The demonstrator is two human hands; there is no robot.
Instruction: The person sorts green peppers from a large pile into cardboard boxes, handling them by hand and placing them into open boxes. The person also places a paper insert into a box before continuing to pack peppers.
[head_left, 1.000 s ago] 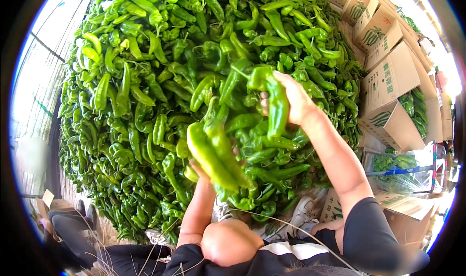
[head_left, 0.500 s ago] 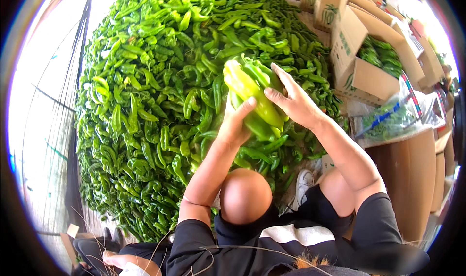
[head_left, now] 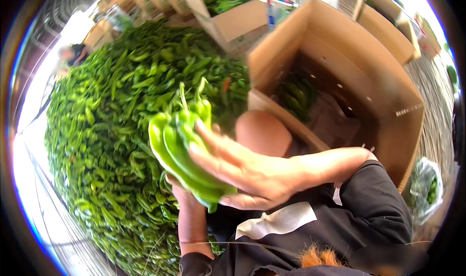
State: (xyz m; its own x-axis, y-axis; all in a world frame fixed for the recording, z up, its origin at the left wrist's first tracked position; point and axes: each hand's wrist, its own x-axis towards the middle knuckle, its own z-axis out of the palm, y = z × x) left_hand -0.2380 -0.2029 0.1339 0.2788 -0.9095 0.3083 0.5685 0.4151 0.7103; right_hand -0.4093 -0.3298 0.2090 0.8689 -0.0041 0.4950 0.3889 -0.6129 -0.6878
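Observation:
A bunch of long, light-green peppers (head_left: 177, 147) is clasped between my two hands, stems pointing up and away. Across its right side lie the fingers of my right hand (head_left: 247, 174), pressed to the skins with the thumb near the tips. My left hand (head_left: 180, 184) cups the bunch from below and the left; most of its fingers are hidden behind the peppers. Under and beyond them spreads a big heap of green peppers (head_left: 107, 150). To the right, a deep open cardboard box (head_left: 383, 111) has several green peppers (head_left: 296, 96) in its far left corner.
Beyond the heap stands another open carton (head_left: 240, 21) filled with green peppers. More cartons (head_left: 388, 28) line the far right. A clear plastic bag (head_left: 427, 188) with green contents lies right of the deep box. A person (head_left: 75, 55) is at the far left.
The view has swung right, bringing the deep box into sight. Both hands have drawn the pepper bunch closer to my body, and my right forearm now reaches across from the right.

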